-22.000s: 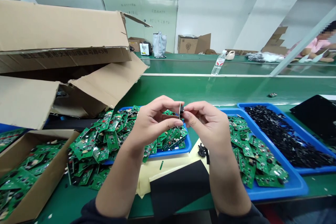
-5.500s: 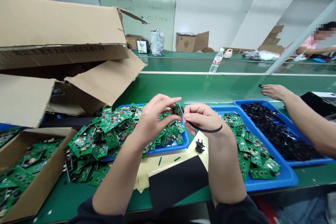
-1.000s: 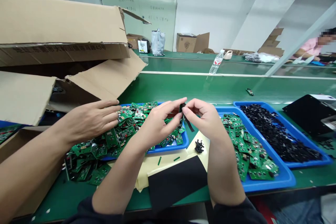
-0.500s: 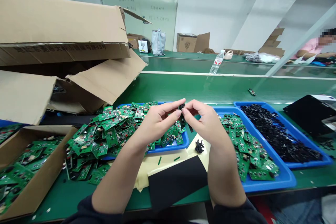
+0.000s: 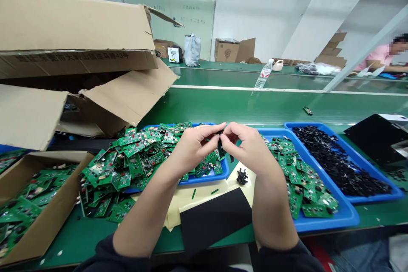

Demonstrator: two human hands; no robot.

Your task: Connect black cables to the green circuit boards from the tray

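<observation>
Left hand (image 5: 199, 144) and right hand (image 5: 245, 146) pinched a dark piece (image 5: 221, 149), partly hiding a blue tray (image 5: 204, 180). A cardboard box (image 5: 73, 21) loomed left.

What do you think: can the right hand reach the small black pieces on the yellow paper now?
Probably yes: the small black pieces lie uncovered near the right hand, though its fingers seem occupied with a dark part.

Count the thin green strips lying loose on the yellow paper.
2. The left strip runs mostly near-to-far; the right strip lies more crosswise. Both are on the yellow paper beyond the black sheet, which could hide others.
</observation>
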